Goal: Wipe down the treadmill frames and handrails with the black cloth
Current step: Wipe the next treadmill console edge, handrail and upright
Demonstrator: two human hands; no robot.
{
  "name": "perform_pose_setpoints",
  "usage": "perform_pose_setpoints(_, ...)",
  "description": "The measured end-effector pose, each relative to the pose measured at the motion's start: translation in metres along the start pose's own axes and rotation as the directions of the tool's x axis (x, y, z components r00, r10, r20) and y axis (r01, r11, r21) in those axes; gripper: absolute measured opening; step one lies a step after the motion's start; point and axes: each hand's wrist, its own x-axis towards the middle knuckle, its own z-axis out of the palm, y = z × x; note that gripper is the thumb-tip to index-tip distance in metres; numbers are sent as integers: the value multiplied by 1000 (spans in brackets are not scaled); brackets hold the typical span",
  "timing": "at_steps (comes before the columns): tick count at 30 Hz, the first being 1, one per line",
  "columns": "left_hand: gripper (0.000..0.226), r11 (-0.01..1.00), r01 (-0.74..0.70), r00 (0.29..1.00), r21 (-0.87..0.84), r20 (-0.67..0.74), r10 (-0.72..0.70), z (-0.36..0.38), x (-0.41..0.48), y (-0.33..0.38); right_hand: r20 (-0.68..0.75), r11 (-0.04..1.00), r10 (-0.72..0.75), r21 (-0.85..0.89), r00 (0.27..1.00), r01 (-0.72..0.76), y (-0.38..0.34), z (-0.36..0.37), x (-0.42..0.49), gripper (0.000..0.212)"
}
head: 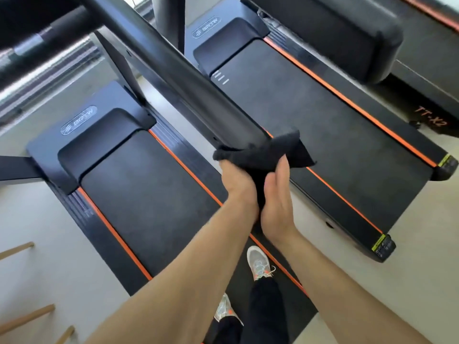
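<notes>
Both hands, left hand [238,184] and right hand [278,194], clamp the black cloth [270,151] around the handrail [188,80] end; firm, even strokes should serve best.

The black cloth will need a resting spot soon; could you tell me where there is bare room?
Free: the dark running belt between its orange stripes, left of both hands. Also the neighbouring treadmill's belt. Crowded: the black handrail's end, where left hand, right hand and black cloth meet.
</notes>
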Motion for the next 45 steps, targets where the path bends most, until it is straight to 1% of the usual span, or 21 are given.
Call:
perform_pose_setpoints(3,43,992,46,999,121,-31,-42,0,-27,-14,13,978,194,-84,981,-192,-19,-10,53,29)
perform_pose_setpoints(6,55,953,-46,995,300,-72,71,17,-38,1,75,913,402,-105,912,-394,-38,-16,85,38)
perform_pose_setpoints(9,55,923,-83,978,376,-146,147,35,-44,22,65,849,496,-246,866,-468,-52,-13,74,35)
perform_pose_setpoints(10,52,908,-112,971,404,-150,187,36,-42,29,48,850,472,-288,880,-440,-55,-11,63,32)
perform_pose_setpoints(12,46,878,-194,950,437,-140,280,36,-32,48,55,909,321,-297,945,-291,-69,-9,44,18)
perform_pose_setpoints(14,46,866,-195,950,459,-131,284,38,-18,68,141,916,213,-374,967,-147,-84,-4,52,18)
perform_pose_setpoints(15,51,867,-174,955,467,-136,265,40,-14,77,189,880,221,-461,957,-112,-92,0,64,18)
perform_pose_setpoints(17,58,866,-176,952,467,-145,271,44,-5,93,259,734,286,-678,923,-37,-99,14,97,24)
perform_pose_setpoints(18,59,862,-199,943,466,-147,298,46,1,102,291,664,317,-748,903,8,-100,22,115,31)
perform_pose_setpoints(19,60,859,-221,933,461,-158,324,48,9,114,324,638,339,-769,883,37,-99,32,133,38)
perform_pose_setpoints(22,62,861,-273,904,429,-192,383,54,38,160,416,705,375,-709,828,37,-96,73,183,48)
perform_pose_setpoints(24,65,864,-305,894,399,-192,405,55,61,184,444,759,375,-651,814,6,-95,100,213,52)
perform_pose_setpoints(26,69,881,-338,897,331,-171,408,51,77,194,466,797,365,-604,806,-12,-92,116,232,53)
perform_pose_setpoints(28,66,877,-357,897,322,-145,418,45,75,189,485,827,372,-560,791,-46,-87,116,234,53)
perform_pose_setpoints(31,56,861,-310,911,402,-133,390,39,38,152,474,825,405,-557,782,-90,-82,88,212,51)
perform_pose_setpoints(34,49,764,-199,944,614,-89,317,26,-3,103,447,736,428,-677,785,-16,-83,49,173,41)
perform_pose_setpoints(37,36,707,-213,929,674,-83,359,5,-27,84,394,703,376,-711,839,19,-88,17,130,30)
perform_pose_setpoints(39,24,693,-271,904,668,-70,422,-9,-43,86,371,740,326,-672,870,10,-92,4,106,27)
perform_pose_setpoints(41,9,701,-315,902,640,-29,431,-23,-60,91,357,808,279,-590,891,-17,-101,-5,89,32)
perform_pose_setpoints(42,8,696,-341,897,632,-3,442,-31,-72,94,321,826,247,-562,914,-26,-108,-8,83,35)
perform_pose_setpoints(45,7,671,-432,877,603,106,469,-56,-107,100,170,825,156,-565,973,-33,-129,-13,65,58)
